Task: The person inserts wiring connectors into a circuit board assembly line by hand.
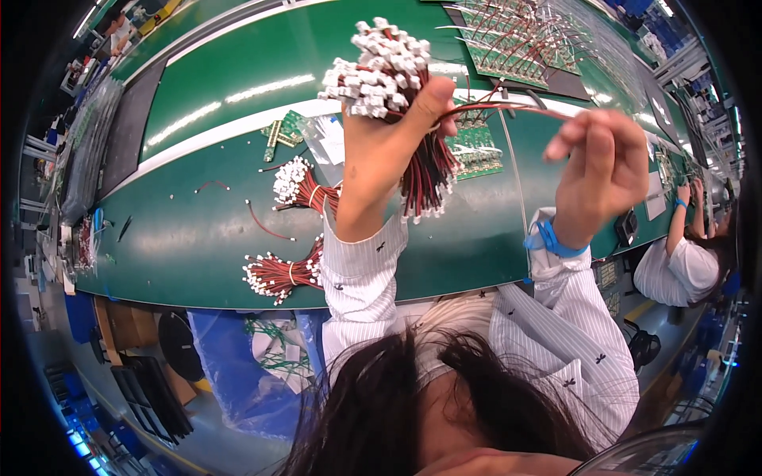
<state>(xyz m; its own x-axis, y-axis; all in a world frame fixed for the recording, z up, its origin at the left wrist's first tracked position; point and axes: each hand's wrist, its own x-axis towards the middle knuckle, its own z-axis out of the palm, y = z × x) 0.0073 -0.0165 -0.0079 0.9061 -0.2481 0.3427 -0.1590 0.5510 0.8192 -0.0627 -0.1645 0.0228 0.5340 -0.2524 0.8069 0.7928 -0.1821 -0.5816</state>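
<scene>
My left hand (369, 163) is closed around a thick bundle of red and black wires (429, 178), raised over the green bench. White connectors (381, 71) crowd the bundle's upper end, and smaller white ends hang below my fist. A few thin wires (512, 105) stretch from the bundle toward my right hand (599, 170), whose thumb and fingertips are pinched on their far end. That end is hidden by the fingers. Two more wire bundles lie left of my left forearm, an upper banded bundle (305, 190) and a lower banded bundle (290, 274).
Loose wires (268, 224) and dark tweezers (125, 228) lie on the bench (182, 254) at left. Green circuit boards (476, 151) sit behind my hands; more boards with wires (516, 44) stand farther back. A blue lined bin (230, 381) is below the bench edge. A co-worker (679, 266) sits at right.
</scene>
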